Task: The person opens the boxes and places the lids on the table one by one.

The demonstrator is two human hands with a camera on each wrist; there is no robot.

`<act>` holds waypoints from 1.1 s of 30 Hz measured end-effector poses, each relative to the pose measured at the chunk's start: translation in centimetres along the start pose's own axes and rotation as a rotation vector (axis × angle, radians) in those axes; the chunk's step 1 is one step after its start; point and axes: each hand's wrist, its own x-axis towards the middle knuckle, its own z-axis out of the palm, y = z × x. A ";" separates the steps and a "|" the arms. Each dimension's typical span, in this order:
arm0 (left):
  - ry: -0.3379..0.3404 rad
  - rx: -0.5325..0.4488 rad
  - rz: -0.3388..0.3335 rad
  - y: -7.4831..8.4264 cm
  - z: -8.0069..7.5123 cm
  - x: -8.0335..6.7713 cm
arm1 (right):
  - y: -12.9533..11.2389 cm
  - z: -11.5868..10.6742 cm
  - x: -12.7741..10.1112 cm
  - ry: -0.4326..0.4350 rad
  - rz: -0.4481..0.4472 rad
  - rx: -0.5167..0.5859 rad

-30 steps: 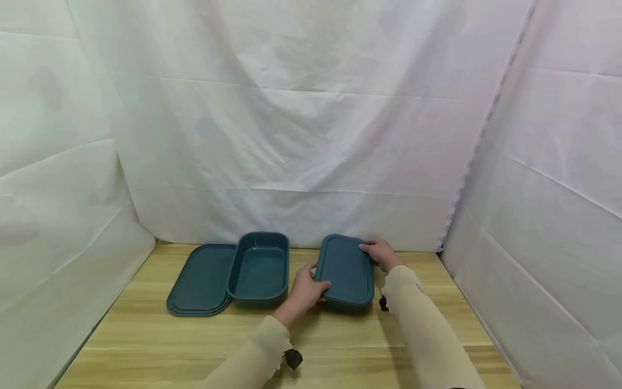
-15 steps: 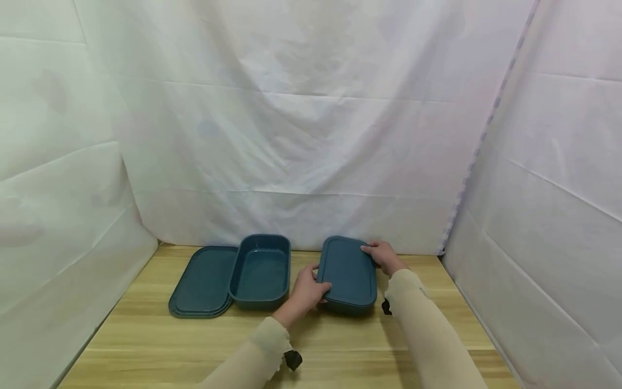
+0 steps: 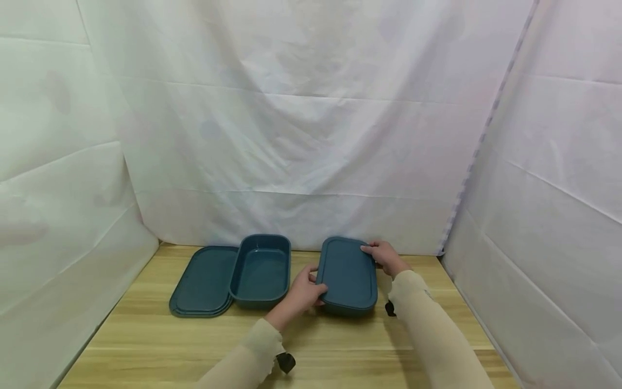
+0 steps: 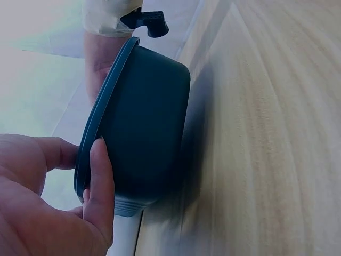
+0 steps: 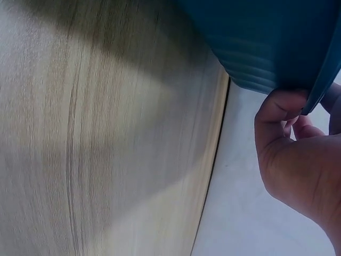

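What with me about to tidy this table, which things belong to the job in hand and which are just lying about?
In the job:
lidded box
left hand and right hand, holding it

Seemingly just lying about:
open box
loose lid
Either could still be wanted later.

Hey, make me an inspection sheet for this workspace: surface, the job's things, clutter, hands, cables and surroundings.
Surface: wood-grain tabletop.
Job's things: lidded container in both hands; open container to its left; loose lid farther left.
Clutter: nothing seen.
Left hand: grips the lidded container's left rim.
Right hand: grips its right rim, toward the far end.
Cables: nothing seen.
Surroundings: white sheets behind and on both sides.
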 end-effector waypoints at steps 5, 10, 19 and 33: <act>-0.016 -0.023 -0.029 -0.2 -0.3 -0.3 | -0.1 0.1 -0.3 -0.007 0.007 -0.003; -0.032 -0.060 -0.067 -0.2 -0.6 -0.8 | 0.1 0.0 -0.4 -0.019 0.000 0.001; -0.064 -0.119 -0.077 -0.1 -1.2 -1.9 | 0.4 -0.1 -0.6 -0.062 -0.038 0.001; -0.140 -0.125 -0.078 0.3 -2.7 -3.3 | 0.1 0.8 -1.2 -0.096 -0.066 0.009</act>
